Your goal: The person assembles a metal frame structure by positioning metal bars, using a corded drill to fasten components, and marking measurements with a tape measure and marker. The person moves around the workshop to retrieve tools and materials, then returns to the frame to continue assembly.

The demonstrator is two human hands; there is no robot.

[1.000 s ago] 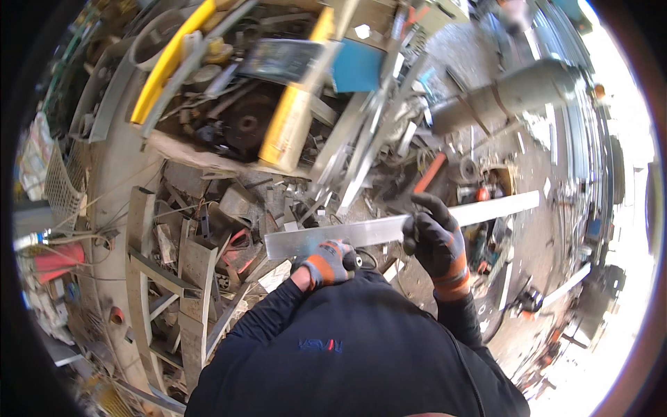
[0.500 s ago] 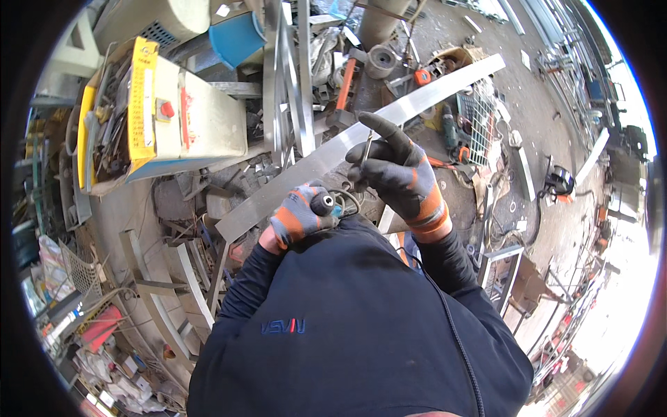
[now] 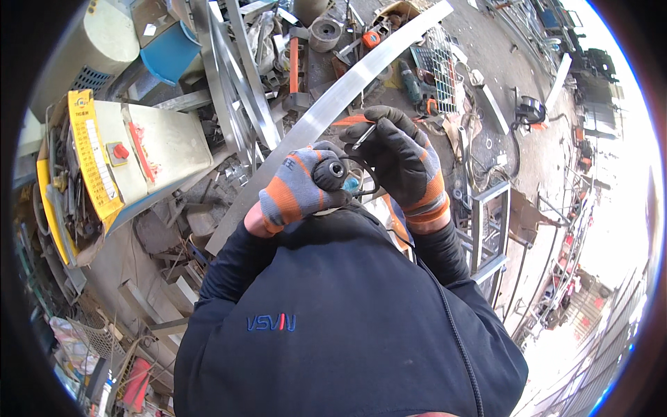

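My left hand (image 3: 292,187), in a grey and orange glove, is closed around a power drill; its black chuck (image 3: 329,174) faces up with the opening showing. Most of the drill's body is hidden by the hand and my jacket, and a black cord (image 3: 372,178) loops beside it. My right hand (image 3: 410,167), gloved in dark grey and orange, pinches a thin drill bit (image 3: 364,136) between thumb and fingers. The bit slants a little above and to the right of the chuck, apart from it. Beyond both hands lies a long flat metal bar (image 3: 340,94).
At left stands a cream cabinet (image 3: 177,142) with a yellow-edged tray and red knob. Behind it is a blue bucket (image 3: 170,54). Farther off lie an orange-handled hammer (image 3: 294,66), a green drill (image 3: 410,82) and a wire grid (image 3: 441,69). A metal frame (image 3: 490,229) stands at right.
My hands have come closer together, bringing the bit nearer the chuck. The right index finger, stretched out before, is now bent in. The whole view has shifted.
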